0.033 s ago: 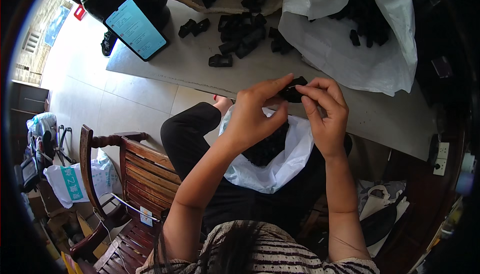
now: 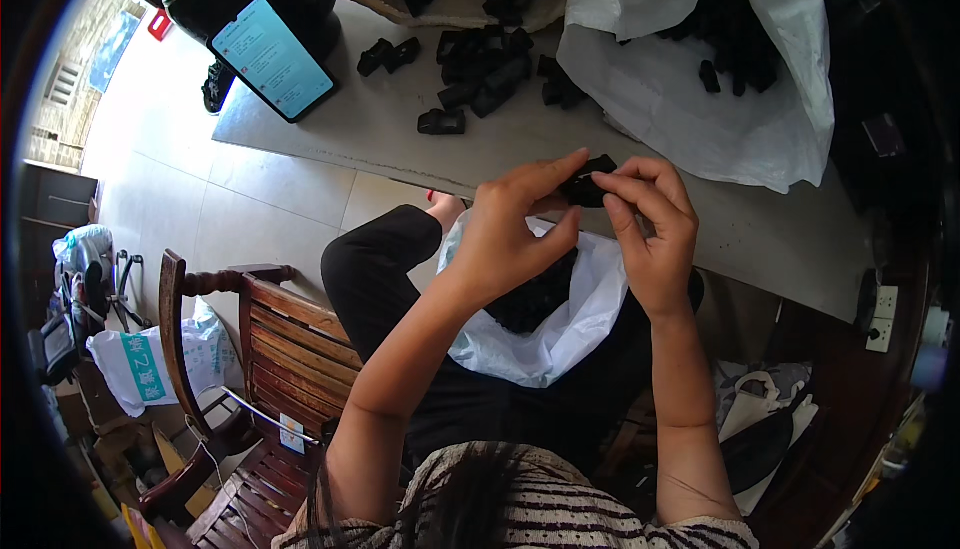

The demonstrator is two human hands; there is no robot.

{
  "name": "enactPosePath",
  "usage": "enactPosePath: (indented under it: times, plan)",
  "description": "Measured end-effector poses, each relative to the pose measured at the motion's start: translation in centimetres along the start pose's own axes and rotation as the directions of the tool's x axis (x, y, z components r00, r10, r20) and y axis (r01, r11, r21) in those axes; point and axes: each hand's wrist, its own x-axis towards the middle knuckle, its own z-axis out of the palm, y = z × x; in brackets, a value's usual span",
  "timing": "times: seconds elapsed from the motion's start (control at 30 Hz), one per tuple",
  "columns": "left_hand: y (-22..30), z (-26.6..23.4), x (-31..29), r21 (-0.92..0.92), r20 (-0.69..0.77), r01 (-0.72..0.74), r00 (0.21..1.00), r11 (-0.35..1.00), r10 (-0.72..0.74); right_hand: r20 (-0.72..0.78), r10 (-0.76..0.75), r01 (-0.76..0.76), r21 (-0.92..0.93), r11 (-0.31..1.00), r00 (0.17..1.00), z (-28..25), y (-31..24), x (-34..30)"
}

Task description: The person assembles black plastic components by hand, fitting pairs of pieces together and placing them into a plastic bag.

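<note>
Piece in work: one small black piece (image 2: 583,189), held up between the hands near the front edge of the table (image 2: 760,234); judged unfinished, since both hands were on it.
Left hand (image 2: 510,234): half-curled, fingers holding the piece, thumb just below.
Right hand (image 2: 655,224): loosely curled, index fingertip on the piece; whether it pinched any part could not be told.
Left on table: several loose black pieces (image 2: 485,69), more in the upright white bag (image 2: 640,114); none touched.
Lap bag (image 2: 535,359): dark contents, partly hidden by the left hand; judged possibly completed, unconfirmed.
</note>
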Motion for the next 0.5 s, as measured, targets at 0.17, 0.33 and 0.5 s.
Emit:
enactPosePath:
  times: [0.17,0.33,0.5]
  plan:
    - [0.1,-0.2,-0.1,-0.027,0.038,0.070,0.997,0.997,-0.069,-0.005,0.007,-0.007,0.035,0.999,1.000,-0.1,-0.5,-0.2]
    - [-0.4,-0.2,-0.4,-0.066,0.047,0.056,0.997,0.996,-0.053,0.056,0.059,-0.062,0.056,0.997,0.997,-0.5,-0.4,-0.2]
    - [-0.1,-0.5,-1.0,-0.255,0.196,0.167,0.973,0.952,-0.119,0.415,0.442,-0.607,0.519,0.603,0.795,-2.0,1.2,-1.0]
